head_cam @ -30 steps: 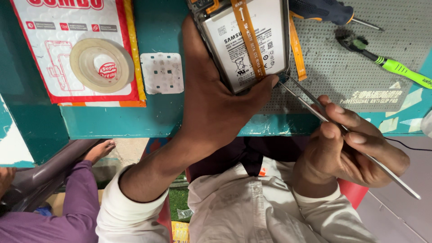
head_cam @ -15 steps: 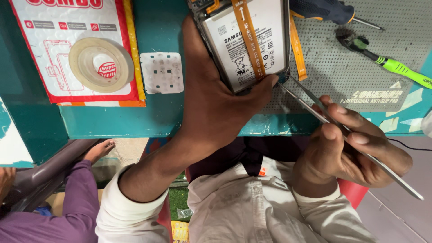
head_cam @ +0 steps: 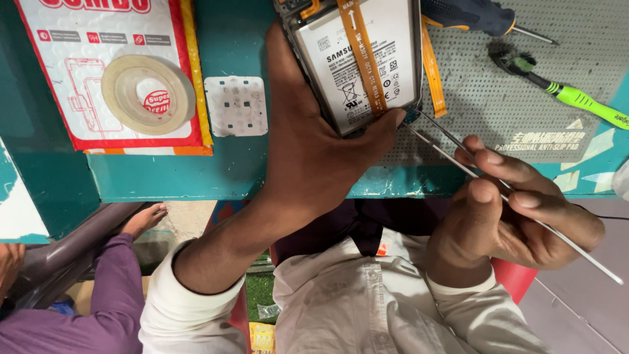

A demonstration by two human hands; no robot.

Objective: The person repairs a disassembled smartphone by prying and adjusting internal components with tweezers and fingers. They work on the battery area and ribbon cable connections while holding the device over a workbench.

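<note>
An opened phone (head_cam: pixel 357 62) lies back-up on the teal bench, showing its white battery and two orange ribbon cables. My left hand (head_cam: pixel 314 151) grips the phone by its near end, thumb along the left side and a fingertip at the lower right corner. My right hand (head_cam: pixel 511 210) pinches long metal tweezers (head_cam: pixel 458 160), whose tips touch the phone's lower right corner next to that fingertip.
A grey perforated anti-slip mat (head_cam: pixel 524 98) holds a dark-handled screwdriver (head_cam: pixel 478 16) and a green-handled brush tool (head_cam: pixel 563 92). To the left are a roll of tape (head_cam: pixel 147 95) on a red-and-white packet and a small white sheet (head_cam: pixel 236 105). Another person in a purple sleeve (head_cam: pixel 98 295) sits lower left.
The tweezers and my right hand shifted very slightly; the left hand and phone stayed where they were.
</note>
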